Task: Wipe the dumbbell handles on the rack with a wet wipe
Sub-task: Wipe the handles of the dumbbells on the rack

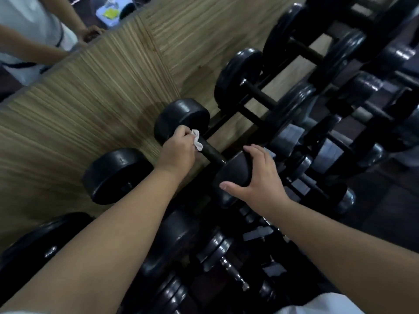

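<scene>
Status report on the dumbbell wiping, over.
Left hand grips wipe on handle. Right hand holds dumbbell's near head. Nothing blocking.

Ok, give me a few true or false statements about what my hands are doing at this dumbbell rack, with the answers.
1. The left hand presses the wet wipe to a dumbbell handle. True.
2. The right hand hangs free and touches nothing. False: it holds the near weight head of that same dumbbell.
3. The wet wipe is yellow. False: it is white.
4. A second person stands at the upper left. True.
</scene>
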A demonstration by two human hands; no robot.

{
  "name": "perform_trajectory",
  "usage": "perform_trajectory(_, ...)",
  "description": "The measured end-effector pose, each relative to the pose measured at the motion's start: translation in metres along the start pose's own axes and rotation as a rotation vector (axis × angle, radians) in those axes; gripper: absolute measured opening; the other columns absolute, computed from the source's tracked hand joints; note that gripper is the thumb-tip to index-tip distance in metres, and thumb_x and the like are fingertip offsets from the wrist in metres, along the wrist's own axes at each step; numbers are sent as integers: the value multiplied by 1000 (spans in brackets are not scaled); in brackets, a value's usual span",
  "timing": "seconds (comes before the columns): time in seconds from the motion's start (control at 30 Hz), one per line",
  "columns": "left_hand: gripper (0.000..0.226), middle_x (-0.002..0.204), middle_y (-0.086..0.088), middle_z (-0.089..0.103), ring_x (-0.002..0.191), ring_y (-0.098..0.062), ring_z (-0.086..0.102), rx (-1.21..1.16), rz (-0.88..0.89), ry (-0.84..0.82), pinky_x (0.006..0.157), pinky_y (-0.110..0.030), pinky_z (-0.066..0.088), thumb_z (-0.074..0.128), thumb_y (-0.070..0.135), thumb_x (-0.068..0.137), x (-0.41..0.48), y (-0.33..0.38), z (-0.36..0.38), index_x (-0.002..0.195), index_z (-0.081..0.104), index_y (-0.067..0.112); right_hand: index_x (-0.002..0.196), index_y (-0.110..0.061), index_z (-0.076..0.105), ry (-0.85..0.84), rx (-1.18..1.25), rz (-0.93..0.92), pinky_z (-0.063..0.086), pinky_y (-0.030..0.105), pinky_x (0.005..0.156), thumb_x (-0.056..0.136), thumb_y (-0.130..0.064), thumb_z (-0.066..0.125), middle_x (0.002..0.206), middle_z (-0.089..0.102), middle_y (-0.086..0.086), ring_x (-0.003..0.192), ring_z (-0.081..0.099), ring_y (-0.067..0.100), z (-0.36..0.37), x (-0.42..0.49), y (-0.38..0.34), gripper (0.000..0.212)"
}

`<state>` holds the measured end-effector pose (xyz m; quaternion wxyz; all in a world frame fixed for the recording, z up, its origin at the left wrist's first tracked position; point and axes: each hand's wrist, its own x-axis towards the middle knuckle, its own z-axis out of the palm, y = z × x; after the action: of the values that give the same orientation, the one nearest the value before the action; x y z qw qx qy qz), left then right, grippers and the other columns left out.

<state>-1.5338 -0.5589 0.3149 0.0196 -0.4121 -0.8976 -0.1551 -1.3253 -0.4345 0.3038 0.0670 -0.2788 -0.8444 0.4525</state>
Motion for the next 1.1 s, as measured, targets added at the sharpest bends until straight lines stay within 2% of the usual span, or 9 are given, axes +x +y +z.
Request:
perform_trajectory(0.13,18,101,-17,65,81,-23,64,-55,120,48,73,-24,42,67,-5,88,3,-10,-1,105,73,-4,153,-36,20,24,23,2,23,41,123,69,-72,75,161,13,-16,151,12,10,3,1,2,106)
perform_trajectory(0.3,30,108,-7,67,93,-5,57,-205,135,60,84,-13,47,68,-5,88,2,-16,5,116,74,4,152,-36,25,57,86,-10,26,42,121,67,-71,78,158,15,-19,150,14,9,9,2,7,106)
perform_trajectory(0.4,32,110,-5,66,94,-3,56,-199,245,-23,87,-4,42,68,-2,89,-4,-10,9,120,73,4,151,-32,30,103,113,-29,26,40,121,67,-66,80,158,20,-15,149,17,8,12,1,8,104)
perform_trajectory(0.53,30,108,-4,66,94,-4,57,-221,345,-65,88,-15,48,67,0,92,-5,-9,6,121,73,4,151,-32,31,119,117,-36,23,34,117,68,-62,82,158,22,-15,148,18,6,14,1,7,102)
perform_trajectory(0.67,28,106,-4,67,93,-6,60,-272,256,-18,87,-1,41,68,-1,92,0,-11,6,119,75,4,150,-32,31,121,112,-34,24,36,119,67,-61,82,157,23,-15,148,20,6,15,2,9,102)
perform_trajectory(0.73,27,105,-5,67,92,-12,64,-296,256,-25,87,-7,46,68,-3,91,-4,-5,8,116,76,4,150,-31,31,128,108,-35,25,37,119,67,-63,82,157,24,-15,147,21,6,16,2,9,103)
perform_trajectory(0.9,25,105,-8,70,91,-22,69,-318,469,-187,87,-30,56,64,2,91,-16,17,10,112,77,4,149,-29,34,152,112,-42,29,41,121,65,-62,82,156,28,-12,147,24,9,17,2,9,102)
perform_trajectory(0.97,25,106,-8,70,91,-25,70,-298,450,-172,85,-35,58,63,2,91,-10,16,8,112,77,3,149,-30,33,148,109,-41,29,42,121,66,-61,83,156,27,-13,147,24,9,17,2,9,102)
perform_trajectory(1.1,23,105,-7,71,91,-19,70,-320,387,-154,83,-14,53,65,-5,91,-3,12,5,109,78,3,150,-29,32,144,100,-46,29,41,120,67,-60,83,156,26,-13,147,23,9,17,2,10,102)
